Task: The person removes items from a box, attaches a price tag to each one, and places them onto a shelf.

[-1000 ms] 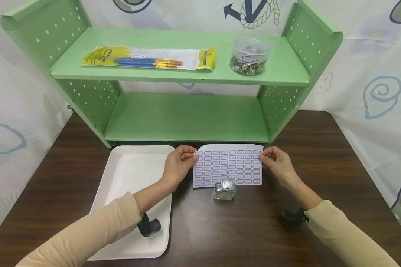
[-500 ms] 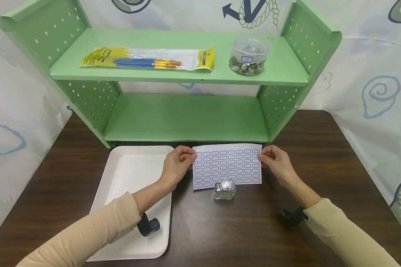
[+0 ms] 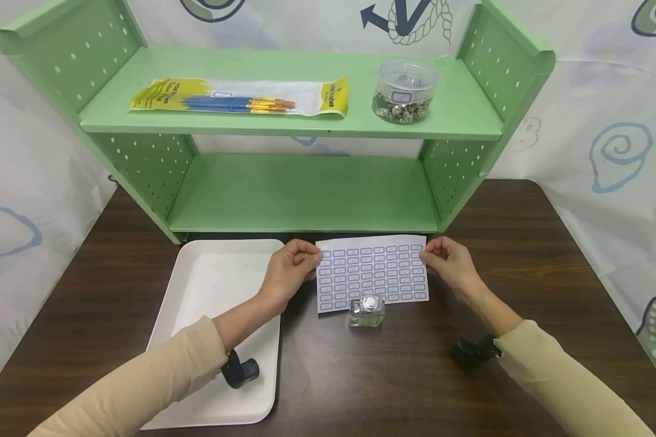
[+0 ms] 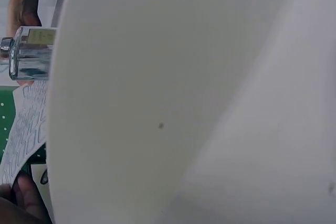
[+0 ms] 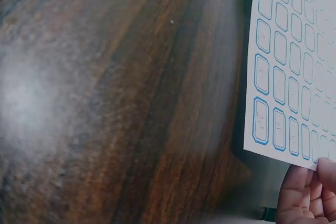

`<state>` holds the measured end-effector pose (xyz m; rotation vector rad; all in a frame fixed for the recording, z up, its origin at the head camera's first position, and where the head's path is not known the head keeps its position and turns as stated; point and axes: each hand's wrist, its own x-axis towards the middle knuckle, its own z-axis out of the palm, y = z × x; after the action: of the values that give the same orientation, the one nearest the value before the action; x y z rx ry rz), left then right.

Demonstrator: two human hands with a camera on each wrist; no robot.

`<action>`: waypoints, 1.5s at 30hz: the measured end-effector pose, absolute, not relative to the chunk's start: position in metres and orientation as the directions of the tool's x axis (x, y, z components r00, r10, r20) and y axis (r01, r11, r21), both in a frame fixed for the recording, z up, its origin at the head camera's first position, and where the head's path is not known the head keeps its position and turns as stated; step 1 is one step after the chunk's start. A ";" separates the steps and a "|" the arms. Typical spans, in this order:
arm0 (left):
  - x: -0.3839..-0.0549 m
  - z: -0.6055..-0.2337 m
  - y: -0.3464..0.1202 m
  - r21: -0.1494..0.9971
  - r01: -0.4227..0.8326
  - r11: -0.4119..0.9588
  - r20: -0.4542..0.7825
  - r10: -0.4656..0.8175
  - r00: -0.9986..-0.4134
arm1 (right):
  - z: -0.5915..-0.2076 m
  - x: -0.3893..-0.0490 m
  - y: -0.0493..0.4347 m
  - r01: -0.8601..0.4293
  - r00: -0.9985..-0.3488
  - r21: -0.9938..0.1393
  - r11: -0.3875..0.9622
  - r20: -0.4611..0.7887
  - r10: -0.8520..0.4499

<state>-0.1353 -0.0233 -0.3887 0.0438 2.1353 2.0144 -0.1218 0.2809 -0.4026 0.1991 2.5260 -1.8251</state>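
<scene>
Between my two hands is a white sheet of blue-bordered label stickers (image 3: 372, 267), laid out in rows. My left hand (image 3: 291, 270) pinches its left edge between thumb and fingers. On the opposite edge my right hand (image 3: 452, 266) pinches the sheet the same way. A small square glass bottle (image 3: 367, 311) with a silver cap stands in front of the sheet and overlaps its lower edge in the head view. In the right wrist view the label sheet (image 5: 289, 72) shows faint handwriting, "20" among it, with the right thumb and fingers at its corner.
A white tray (image 3: 213, 267) lies under my left forearm on the dark wooden table (image 3: 372, 388). Behind stands a green two-tier shelf (image 3: 306, 194). Its upper board carries a packet of paintbrushes (image 3: 240, 97) and a clear jar of small metal pieces (image 3: 404, 97).
The sheet's left side has come down slightly, so its lower edge now slants a little. Both hands keep their pinch on it. The bottle has stayed in place.
</scene>
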 end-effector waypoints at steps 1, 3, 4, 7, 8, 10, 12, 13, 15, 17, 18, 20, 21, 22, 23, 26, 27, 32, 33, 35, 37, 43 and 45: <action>-0.135 -0.389 -0.024 0.990 -0.127 0.054 -0.134 0.168 -0.977 | -0.402 -0.122 0.281 0.116 -0.992 -0.943 0.311 -0.092 0.090; -0.136 -0.389 -0.025 0.990 -0.139 0.033 -0.143 0.179 -0.973 | -0.401 -0.123 0.281 0.120 -0.992 -0.941 0.315 -0.097 0.086; -0.136 -0.389 -0.025 0.989 -0.145 0.022 -0.146 0.184 -0.972 | -0.401 -0.124 0.281 0.120 -0.992 -0.941 0.317 -0.098 0.084; -0.136 -0.389 -0.026 0.988 -0.157 0.000 -0.153 0.198 -0.968 | -0.401 -0.125 0.282 0.122 -0.991 -0.939 0.321 -0.101 0.082; -0.136 -0.389 -0.026 0.987 -0.160 -0.009 -0.155 0.201 -0.967 | -0.401 -0.125 0.282 0.125 -0.991 -0.939 0.320 -0.104 0.083; -0.137 -0.388 -0.026 0.985 -0.168 -0.030 -0.159 0.202 -0.966 | -0.402 -0.126 0.283 0.127 -0.991 -0.939 0.318 -0.106 0.083; -0.137 -0.388 -0.027 0.984 -0.171 -0.043 -0.159 0.200 -0.967 | -0.402 -0.126 0.284 0.129 -0.991 -0.940 0.315 -0.109 0.082; -0.137 -0.387 -0.027 0.984 -0.172 -0.048 -0.159 0.199 -0.967 | -0.402 -0.127 0.284 0.129 -0.991 -0.941 0.312 -0.109 0.080; -0.137 -0.387 -0.029 0.984 -0.170 -0.050 -0.157 0.198 -0.967 | -0.403 -0.127 0.284 0.125 -0.992 -0.944 0.305 -0.107 0.074; -0.137 -0.386 -0.031 0.985 -0.167 -0.050 -0.154 0.195 -0.969 | -0.404 -0.128 0.284 0.122 -0.992 -0.948 0.295 -0.106 0.069; -0.137 -0.386 -0.032 0.985 -0.164 -0.048 -0.152 0.193 -0.969 | -0.404 -0.128 0.284 0.122 -0.992 -0.949 0.289 -0.106 0.070; -0.138 -0.384 -0.035 0.986 -0.159 -0.050 -0.147 0.188 -0.971 | -0.404 -0.129 0.285 0.120 -0.992 -0.953 0.279 -0.105 0.069; -0.138 -0.384 -0.036 0.986 -0.157 -0.051 -0.145 0.184 -0.972 | -0.405 -0.129 0.285 0.119 -0.992 -0.954 0.276 -0.104 0.069; -0.139 -0.383 -0.038 0.987 -0.155 -0.051 -0.144 0.178 -0.973 | -0.405 -0.129 0.285 0.117 -0.992 -0.956 0.268 -0.103 0.067; -0.139 -0.382 -0.039 0.987 -0.154 -0.048 -0.143 0.172 -0.975 | -0.404 -0.129 0.285 0.116 -0.993 -0.957 0.267 -0.103 0.065; -0.140 -0.380 -0.043 0.987 -0.153 -0.046 -0.144 0.164 -0.976 | -0.404 -0.129 0.285 0.109 -0.993 -0.956 0.274 -0.096 0.062; -0.141 -0.380 -0.044 0.987 -0.152 -0.045 -0.143 0.162 -0.976 | -0.404 -0.129 0.284 0.107 -0.994 -0.955 0.277 -0.093 0.061; -0.140 -0.378 -0.045 0.988 -0.148 -0.044 -0.140 0.154 -0.978 | -0.405 -0.130 0.283 0.097 -0.995 -0.948 0.302 -0.081 0.066; -0.139 -0.377 -0.045 0.988 -0.147 -0.041 -0.139 0.154 -0.978 | -0.406 -0.130 0.283 0.098 -0.994 -0.946 0.310 -0.080 0.069; -0.138 -0.376 -0.044 0.989 -0.146 -0.031 -0.139 0.156 -0.978 | -0.406 -0.129 0.284 0.099 -0.994 -0.937 0.335 -0.077 0.076; -0.137 -0.375 -0.043 0.989 -0.146 -0.022 -0.141 0.161 -0.977 | -0.406 -0.128 0.284 0.104 -0.993 -0.927 0.360 -0.078 0.084; -0.132 -0.372 -0.037 0.991 -0.137 0.004 -0.135 0.192 -0.972 | -0.408 -0.126 0.284 0.102 -0.993 -0.902 0.419 -0.066 0.098; -0.131 -0.371 -0.036 0.991 -0.132 0.011 -0.131 0.206 -0.970 | -0.408 -0.125 0.285 0.085 -0.994 -0.891 0.446 -0.046 0.099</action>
<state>-0.1308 -0.0359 -0.3712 0.0775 2.0473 2.0537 -0.1251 0.2847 -0.4078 0.1706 2.6817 -1.6518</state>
